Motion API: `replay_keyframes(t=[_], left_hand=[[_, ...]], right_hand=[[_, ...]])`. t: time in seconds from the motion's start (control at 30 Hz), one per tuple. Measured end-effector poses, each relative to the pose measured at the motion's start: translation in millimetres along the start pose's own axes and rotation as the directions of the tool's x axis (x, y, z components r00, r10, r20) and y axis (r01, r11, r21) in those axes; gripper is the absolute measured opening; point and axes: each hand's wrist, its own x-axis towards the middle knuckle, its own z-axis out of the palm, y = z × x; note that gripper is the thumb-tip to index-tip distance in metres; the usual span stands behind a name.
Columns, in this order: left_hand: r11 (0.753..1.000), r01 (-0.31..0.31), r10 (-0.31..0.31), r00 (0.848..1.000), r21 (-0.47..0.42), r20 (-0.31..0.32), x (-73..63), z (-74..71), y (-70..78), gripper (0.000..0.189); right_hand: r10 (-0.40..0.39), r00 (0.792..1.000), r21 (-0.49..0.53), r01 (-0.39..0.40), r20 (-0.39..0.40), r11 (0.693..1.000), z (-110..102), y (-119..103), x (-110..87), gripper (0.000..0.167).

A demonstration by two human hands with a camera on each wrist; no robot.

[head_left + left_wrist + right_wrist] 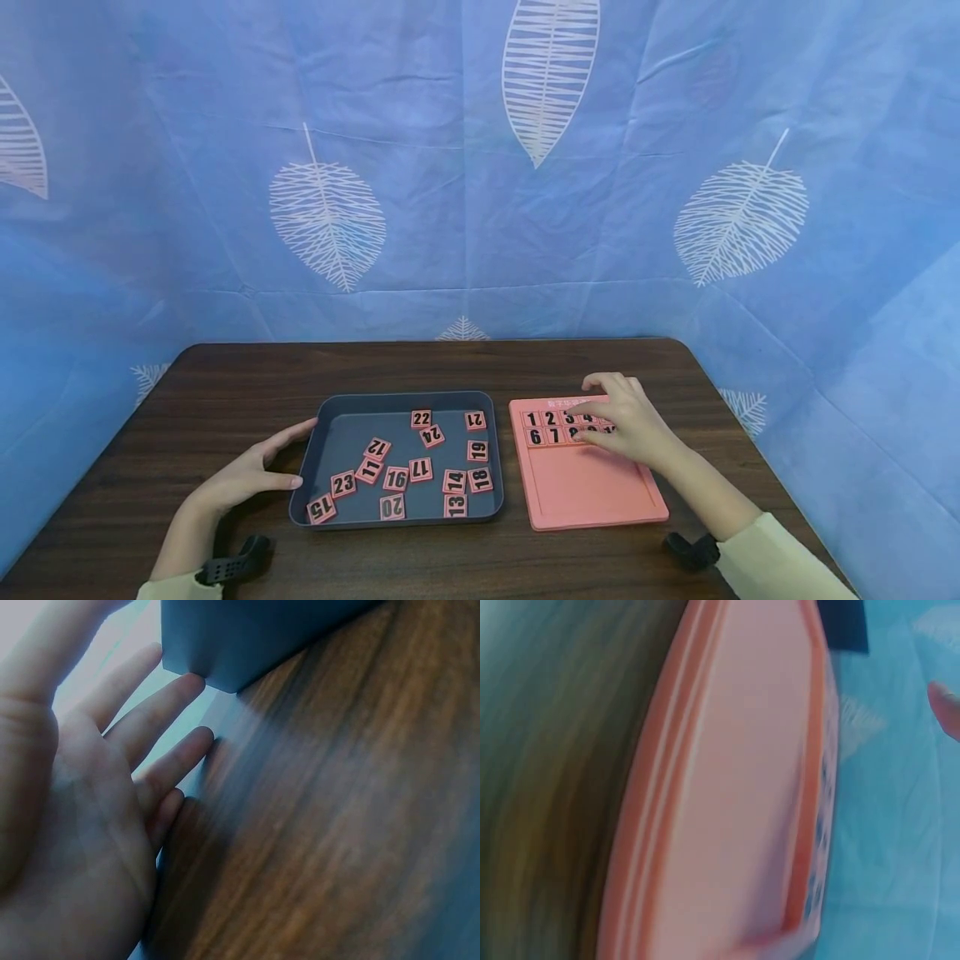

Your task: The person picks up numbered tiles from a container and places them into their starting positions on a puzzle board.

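A dark blue-grey tray [348, 429] holds several loose pink number tiles, among them 22 [422, 418], 23 [343, 483] and 20 [392, 507]. The left hand [243, 475] is at the tray's left side, fingers spread and fairly straight, thumb and fingertips at its rim; fingertips [191, 681] meet the tray wall [255, 637] in the left wrist view. On the right lies a pink number board [588, 492], its top two rows filled with tiles. Over those rows hovers the right hand [636, 425], fingers loosely bent and apart, nothing visible between them. It partly hides the right-hand tiles.
Both the tray and the board lie on a dark wood table [255, 371]. Behind it hangs a blue cloth [420, 208] with white leaf prints. Each wrist wears a black strap, like the left strap [236, 564].
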Motion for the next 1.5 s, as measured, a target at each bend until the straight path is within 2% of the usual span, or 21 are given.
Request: replay_keyframes(t=[0.2, 0.5, 0.63, 0.83, 0.97, 1.27, 1.5], left_hand=[[1.000, -0.013, 0.013, 1.000, 0.000, -0.002, 1.7, -0.5, -1.4, 0.078], [0.999, -0.033, 0.032, 0.999, 0.003, 0.020, 2.2, 0.7, 5.0, 0.077], [0.999, -0.046, 0.046, 0.999, 0.006, 0.021, 2.0, 0.7, 6.5, 0.077], [0.999, -0.035, 0.035, 0.999, 0.013, 0.018, 2.1, 0.5, 5.5, 0.077], [1.000, -0.020, 0.020, 1.000, -0.002, 0.018, 1.8, -0.3, 4.0, 0.077], [1.000, -0.028, 0.028, 0.999, 0.002, 0.017, 0.6, -1.9, 1.7, 0.077], [0.999, -0.032, 0.032, 0.999, 0.001, 0.015, 0.0, -3.0, 0.2, 0.077]], right_hand=[[-0.050, 0.998, 0.068, 0.052, -0.036, 0.996, 11, -22, 19.4, 0.035], [-0.054, 0.998, 0.131, 0.056, -0.014, 0.990, 26, -56, 50.2, 0.031], [-0.057, 0.998, 0.148, 0.059, -0.019, 0.987, 38, -71, 64.5, 0.030], [-0.061, 0.998, 0.174, 0.066, -0.035, 0.983, 60, -100, 85.4, 0.033], [-0.040, 0.999, 0.193, 0.039, 0.003, 0.980, 73, -119, 97.8, 0.032], [0.033, 0.995, 0.224, -0.053, 0.092, 0.973, 102, -153, 120.0, 0.029], [0.065, 0.989, 0.123, -0.082, 0.136, 0.989, 121, -173, 133.5, 0.032]])
